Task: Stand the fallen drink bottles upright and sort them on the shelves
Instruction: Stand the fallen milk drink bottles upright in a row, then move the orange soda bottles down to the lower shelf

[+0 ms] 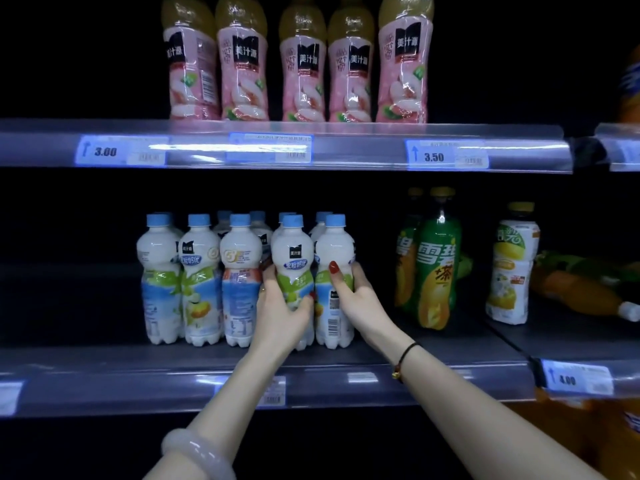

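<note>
Head view: left hand [282, 299] curled around the lower half of a white milk-drink bottle [292, 268], right hand [349, 289] wrapped on the blue-capped neighbour [334, 258] just beside it, both upright at the front of the middle shelf [104, 362]. Best done by keeping each base flat, sliding rather than lifting, closing the gap with the row to the left, turning labels forward. Probably still waiting: an orange bottle [581, 289] lying on its side far right, near the green bottles [436, 261].
</note>
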`<action>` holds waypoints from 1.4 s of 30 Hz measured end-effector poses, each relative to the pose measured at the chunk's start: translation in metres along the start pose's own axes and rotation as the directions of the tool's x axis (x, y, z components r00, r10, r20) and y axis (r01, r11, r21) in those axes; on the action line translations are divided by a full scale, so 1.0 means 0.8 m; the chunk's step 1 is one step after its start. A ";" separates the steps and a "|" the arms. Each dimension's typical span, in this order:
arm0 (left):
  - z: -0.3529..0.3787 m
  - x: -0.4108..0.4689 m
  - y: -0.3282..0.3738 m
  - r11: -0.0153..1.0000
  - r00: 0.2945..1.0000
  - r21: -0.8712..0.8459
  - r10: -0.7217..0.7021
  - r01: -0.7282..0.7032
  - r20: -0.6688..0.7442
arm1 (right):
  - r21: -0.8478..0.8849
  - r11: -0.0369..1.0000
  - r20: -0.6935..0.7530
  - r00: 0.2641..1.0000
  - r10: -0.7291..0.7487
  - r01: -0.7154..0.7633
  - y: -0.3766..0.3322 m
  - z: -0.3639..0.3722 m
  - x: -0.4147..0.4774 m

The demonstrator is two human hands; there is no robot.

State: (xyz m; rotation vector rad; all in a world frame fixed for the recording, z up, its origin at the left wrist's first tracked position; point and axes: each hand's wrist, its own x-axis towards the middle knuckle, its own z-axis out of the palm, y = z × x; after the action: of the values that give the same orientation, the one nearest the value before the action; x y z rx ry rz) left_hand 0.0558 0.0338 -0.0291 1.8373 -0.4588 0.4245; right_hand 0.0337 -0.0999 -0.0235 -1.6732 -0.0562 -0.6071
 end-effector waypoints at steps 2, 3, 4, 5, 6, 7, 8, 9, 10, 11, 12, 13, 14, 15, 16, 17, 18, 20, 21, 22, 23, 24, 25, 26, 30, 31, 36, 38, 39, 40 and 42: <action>0.001 -0.002 -0.002 1.000 1.000 -0.008 0.021 -0.021 0.002 | -0.036 0.999 -0.022 1.000 0.001 -0.002 0.001 0.005 -0.001; 0.002 -0.003 -0.002 0.999 0.999 -0.003 0.036 -0.036 0.003 | -0.047 0.999 -0.032 0.999 0.001 -0.003 0.001 0.006 -0.002; 0.003 -0.005 -0.003 0.999 0.999 -0.001 0.048 -0.048 -0.001 | -0.051 0.999 -0.040 0.999 0.001 -0.003 0.001 0.007 -0.002; 0.004 -0.007 -0.003 0.998 0.998 0.004 0.056 -0.056 -0.010 | -0.055 0.998 -0.046 0.999 0.005 -0.008 -0.001 0.007 -0.004; 0.005 -0.009 -0.004 0.998 0.998 0.014 0.058 -0.058 -0.024 | -0.053 0.998 -0.045 0.999 0.011 -0.014 -0.001 0.008 -0.005; 0.007 -0.011 -0.006 0.998 0.997 0.030 0.060 -0.058 -0.039 | -0.052 0.998 -0.042 0.999 0.019 -0.021 -0.002 0.009 -0.006; 0.009 -0.014 -0.008 0.996 0.996 0.053 0.069 -0.066 -0.053 | -0.054 0.998 -0.041 0.999 0.024 -0.026 -0.002 0.009 -0.007; 0.012 -0.017 -0.010 0.993 0.994 0.080 0.088 -0.082 -0.067 | -0.065 0.998 -0.042 0.999 0.024 -0.027 -0.002 0.010 -0.009; 0.014 -0.020 -0.011 0.989 0.991 0.110 0.110 -0.101 -0.077 | -0.083 0.996 -0.046 0.999 0.016 -0.020 -0.002 0.009 -0.010; 0.017 -0.022 -0.012 0.982 0.987 0.142 0.135 -0.123 -0.081 | -0.112 0.994 -0.051 0.999 0.004 -0.010 -0.004 0.007 -0.011; 0.019 -0.023 -0.011 0.973 0.983 0.183 0.160 -0.142 -0.086 | -0.147 0.989 -0.057 0.998 -0.009 0.000 -0.004 0.005 -0.012; 0.020 -0.025 -0.009 0.960 0.979 0.235 0.176 -0.149 -0.098 | -0.185 0.983 -0.063 0.998 -0.017 0.005 -0.005 0.002 -0.013; 0.021 -0.027 -0.007 0.946 0.975 0.289 0.185 -0.143 -0.123 | -0.218 0.976 -0.066 0.998 -0.020 0.005 -0.005 0.000 -0.013; 0.022 -0.030 -0.002 0.935 0.969 0.327 0.194 -0.135 -0.155 | -0.245 0.969 -0.063 0.998 -0.021 0.005 -0.006 -0.002 -0.014; 0.023 -0.034 0.003 0.928 0.959 0.344 0.215 -0.141 -0.187 | -0.265 0.964 -0.059 0.998 -0.021 0.005 -0.005 -0.003 -0.016; 0.026 -0.038 0.008 0.921 0.943 0.345 0.261 -0.179 -0.208 | -0.275 0.961 -0.057 0.998 -0.024 0.007 -0.006 -0.004 -0.019; 0.032 -0.042 0.012 0.908 0.920 0.340 0.328 -0.244 -0.215 | -0.283 0.959 -0.058 0.998 -0.029 0.011 -0.006 -0.006 -0.021; 0.048 -0.049 0.022 0.879 0.880 0.292 0.439 -0.378 -0.183 | -0.301 0.953 -0.063 0.997 -0.046 0.026 -0.007 -0.013 -0.027; 0.058 -0.051 0.027 0.877 0.875 0.239 0.458 -0.417 -0.154 | -0.312 0.950 -0.080 0.995 -0.056 0.028 -0.011 -0.021 -0.032; 0.069 -0.053 0.034 0.886 0.884 0.177 0.452 -0.430 -0.118 | -0.320 0.947 -0.110 0.991 -0.072 0.034 -0.014 -0.033 -0.036; 0.082 -0.055 0.042 0.895 0.895 0.120 0.440 -0.429 -0.080 | -0.324 0.945 -0.139 0.985 -0.100 0.050 -0.017 -0.048 -0.039; 0.095 -0.058 0.051 0.899 0.899 0.075 0.436 -0.432 -0.046 | -0.329 0.942 -0.163 0.978 -0.128 0.068 -0.020 -0.067 -0.043; 0.110 -0.061 0.061 0.892 0.892 0.039 0.451 -0.450 -0.021 | -0.333 0.939 -0.179 0.972 -0.154 0.087 -0.022 -0.088 -0.047; 0.126 -0.066 0.072 0.880 0.880 0.003 0.474 -0.474 -0.004 | -0.338 0.936 -0.197 0.966 -0.169 0.095 -0.024 -0.110 -0.051; 0.215 -0.083 0.124 0.873 0.872 -0.149 0.480 -0.464 0.099 | -0.383 0.922 -0.312 0.931 -0.187 0.057 -0.023 -0.216 -0.064; 0.242 -0.087 0.136 0.880 0.874 -0.173 0.467 -0.443 0.138 | -0.423 0.906 -0.345 0.919 -0.191 0.030 -0.021 -0.246 -0.067; 0.379 -0.100 0.190 0.937 0.833 -0.194 0.348 -0.291 0.430 | -0.721 0.665 -0.416 0.889 -0.192 -0.194 0.002 -0.406 -0.064; 0.422 -0.103 0.207 0.947 0.804 -0.196 0.319 -0.253 0.502 | -0.814 0.467 -0.443 0.889 -0.116 -0.345 0.013 -0.458 -0.058; 0.441 -0.102 0.213 0.948 0.800 -0.197 0.315 -0.249 0.510 | -0.836 0.381 -0.448 0.892 -0.058 -0.395 0.020 -0.479 -0.056; 0.457 -0.101 0.216 0.951 0.798 -0.189 0.309 -0.246 0.518 | -0.849 0.321 -0.441 0.897 0.010 -0.421 0.026 -0.496 -0.053; 0.482 -0.097 0.220 0.957 0.788 -0.164 0.288 -0.238 0.544 | -0.847 0.295 -0.422 0.897 0.134 -0.442 0.041 -0.522 -0.046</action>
State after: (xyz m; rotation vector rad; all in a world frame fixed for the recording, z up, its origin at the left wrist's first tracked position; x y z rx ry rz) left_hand -0.0765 -0.3759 -0.0393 1.8000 -1.1376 0.0258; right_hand -0.1344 -0.4846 -0.0402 -2.6126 1.0089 -0.6057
